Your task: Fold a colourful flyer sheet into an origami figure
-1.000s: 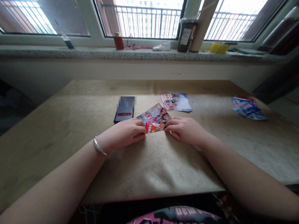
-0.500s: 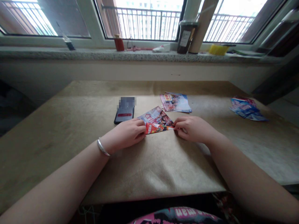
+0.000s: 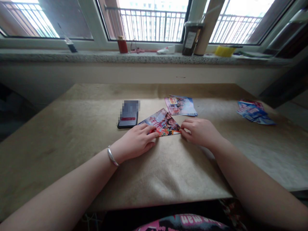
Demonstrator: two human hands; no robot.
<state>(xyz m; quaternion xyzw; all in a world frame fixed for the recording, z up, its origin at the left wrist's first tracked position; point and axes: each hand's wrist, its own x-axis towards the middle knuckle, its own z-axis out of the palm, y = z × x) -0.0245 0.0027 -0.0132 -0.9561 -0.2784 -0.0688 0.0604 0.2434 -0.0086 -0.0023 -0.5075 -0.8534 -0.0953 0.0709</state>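
Note:
A printed paper leaflet point(image 3: 166, 120) lies on the table in front of me, its near edge folded over into a narrow orange flap. My left hand point(image 3: 138, 141), with a silver bangle at the wrist, rests on the flap's left part, fingers stretched out and pressing down. At the leaflet's right corner, my right hand point(image 3: 198, 131) pinches the end of the fold between thumb and fingers. The leaflet's left near corner is hidden beneath my left hand.
A phone point(image 3: 128, 114) lies left of the leaflet. Beyond it sits a stack of similar leaflets point(image 3: 184, 106). Folded blue and red papers point(image 3: 255, 112) are piled at the right of the table point(image 3: 60, 138). The windowsill point(image 3: 96, 57) holds a dark container point(image 3: 190, 38) and small items.
My left hand has slid right along the fold, and its fingers now stretch out over the flap. My right hand stays at the right corner, shifted very slightly.

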